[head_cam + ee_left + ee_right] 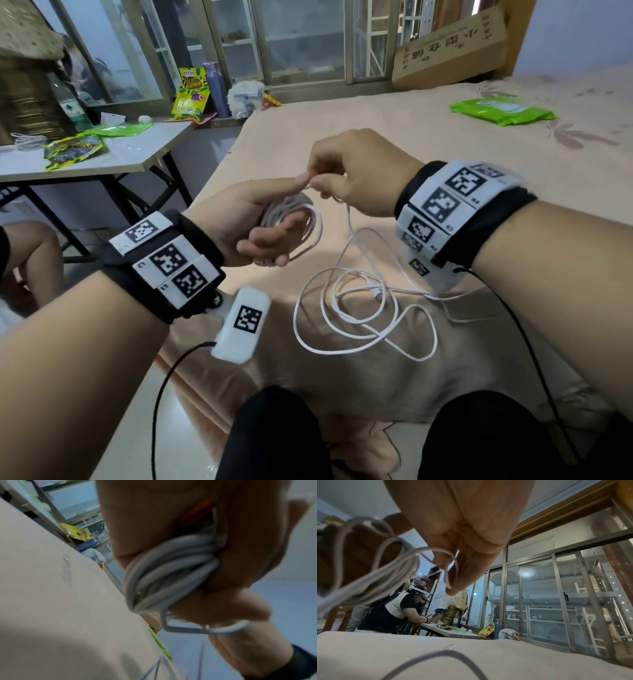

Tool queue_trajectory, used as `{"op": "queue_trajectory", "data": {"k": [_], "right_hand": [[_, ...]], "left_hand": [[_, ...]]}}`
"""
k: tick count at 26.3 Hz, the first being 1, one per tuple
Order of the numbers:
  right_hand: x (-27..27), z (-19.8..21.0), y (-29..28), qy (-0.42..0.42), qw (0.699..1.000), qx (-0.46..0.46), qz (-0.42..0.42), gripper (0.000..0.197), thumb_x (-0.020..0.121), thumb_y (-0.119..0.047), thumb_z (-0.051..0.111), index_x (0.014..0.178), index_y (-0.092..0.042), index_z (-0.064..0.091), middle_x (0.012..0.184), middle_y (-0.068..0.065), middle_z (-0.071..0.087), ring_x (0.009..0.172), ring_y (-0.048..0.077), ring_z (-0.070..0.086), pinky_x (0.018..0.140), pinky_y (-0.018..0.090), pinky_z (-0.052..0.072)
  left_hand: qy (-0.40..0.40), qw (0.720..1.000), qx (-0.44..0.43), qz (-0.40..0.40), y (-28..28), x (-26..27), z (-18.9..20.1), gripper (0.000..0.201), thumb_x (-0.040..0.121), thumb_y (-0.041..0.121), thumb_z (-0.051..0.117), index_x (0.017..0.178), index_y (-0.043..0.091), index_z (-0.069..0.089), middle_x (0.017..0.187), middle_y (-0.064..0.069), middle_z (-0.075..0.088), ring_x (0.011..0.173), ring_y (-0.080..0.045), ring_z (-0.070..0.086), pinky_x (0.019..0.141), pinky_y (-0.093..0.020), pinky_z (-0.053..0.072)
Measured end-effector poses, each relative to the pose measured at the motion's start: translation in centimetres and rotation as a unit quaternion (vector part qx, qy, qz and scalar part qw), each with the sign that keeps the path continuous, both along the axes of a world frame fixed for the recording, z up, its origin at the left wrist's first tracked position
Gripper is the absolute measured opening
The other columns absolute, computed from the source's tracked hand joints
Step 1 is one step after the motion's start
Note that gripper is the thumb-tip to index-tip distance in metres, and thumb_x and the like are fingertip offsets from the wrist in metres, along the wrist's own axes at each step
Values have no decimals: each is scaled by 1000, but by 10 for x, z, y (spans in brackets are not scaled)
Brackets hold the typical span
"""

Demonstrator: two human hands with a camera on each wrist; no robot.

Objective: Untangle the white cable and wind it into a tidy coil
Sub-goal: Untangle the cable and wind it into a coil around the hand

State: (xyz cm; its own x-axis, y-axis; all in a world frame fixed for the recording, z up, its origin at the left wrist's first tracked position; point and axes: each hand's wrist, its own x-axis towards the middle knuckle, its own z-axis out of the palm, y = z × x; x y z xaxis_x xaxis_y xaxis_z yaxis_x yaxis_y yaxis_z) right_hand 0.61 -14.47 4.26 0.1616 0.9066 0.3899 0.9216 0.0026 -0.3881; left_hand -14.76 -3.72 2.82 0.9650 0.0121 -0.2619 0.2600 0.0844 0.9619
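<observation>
A white cable (363,308) lies in loose overlapping loops on the beige bed sheet (445,144) in front of me. Several turns of it form a coil (294,222) wound round the fingers of my left hand (260,222), which grips the bundle, thumb stretched forward on top. The left wrist view shows the coil (171,566) tight against my palm. My right hand (346,178) pinches the running strand close to the left thumb tip. From the pinch the strand drops to the loops on the sheet. In the right wrist view the strand (450,574) curls past my right fingertips.
A green packet (500,111) lies far right on the bed. A grey folding table (99,154) at the left carries snack bags and bottles. Another person sits at it. A cardboard box (448,51) leans by the window. Black sensor wires hang from both my wrists.
</observation>
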Motion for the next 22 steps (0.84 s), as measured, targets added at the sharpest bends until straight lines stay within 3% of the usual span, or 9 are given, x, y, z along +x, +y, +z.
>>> {"op": "queue_trajectory", "data": {"k": [2, 6, 9, 11, 14, 18, 22], "right_hand": [[-4, -4, 3, 0, 1000, 0, -6, 11, 93, -23, 58, 91, -15, 66, 70, -6, 63, 64, 5, 54, 68, 24, 38], [-6, -11, 7, -1, 999, -41, -7, 12, 95, -21, 52, 89, -17, 61, 79, 0, 67, 71, 15, 59, 73, 29, 45], [-7, -19, 11, 66, 996, -49, -16, 15, 95, -12, 47, 103, -17, 59, 91, 3, 67, 64, 19, 68, 62, 25, 49], [-8, -16, 14, 117, 992, -44, -30, 17, 95, -9, 45, 104, -17, 57, 95, 4, 67, 58, 19, 70, 56, 23, 49], [-12, -7, 15, 201, 979, -27, -39, 20, 95, -2, 41, 93, -14, 56, 94, 10, 66, 52, 26, 69, 44, 26, 47], [-17, -6, 10, 227, 971, -36, -67, 26, 95, -1, 35, 98, -12, 58, 97, 8, 64, 42, 25, 65, 39, 24, 45], [-15, -6, 6, 233, 968, -37, -81, 18, 95, -10, 47, 99, -16, 64, 74, 7, 71, 33, 14, 48, 39, 20, 39]], "left_hand": [[-37, 997, -66, 12, 2, -2, 4, 49, 93, 45, 37, 57, 12, 47, 29, 5, 32, 20, -6, 27, 49, -25, 45], [-95, 986, -134, 33, 6, -1, 13, 50, 94, 45, 35, 57, 14, 48, 30, 7, 34, 22, -10, 19, 51, -24, 44], [-139, 971, -189, 51, 9, 5, 25, 52, 96, 50, 33, 61, 15, 51, 33, 7, 38, 25, -10, 23, 56, -22, 45], [-175, 953, -217, 116, 6, 14, 35, 54, 97, 52, 34, 62, 15, 52, 34, 7, 36, 26, -7, 29, 57, -21, 45], [-239, 906, -259, 236, -2, 28, 49, 48, 97, 47, 42, 66, 12, 53, 42, 7, 40, 32, -8, 34, 57, -22, 47], [-288, 852, -280, 336, -1, 42, 56, 43, 98, 42, 44, 68, 12, 51, 55, 3, 49, 45, -13, 49, 69, -25, 49], [-299, 836, -222, 403, 9, 53, 53, 43, 101, 39, 39, 68, 13, 48, 60, -1, 62, 56, -18, 64, 75, -28, 46]]}}
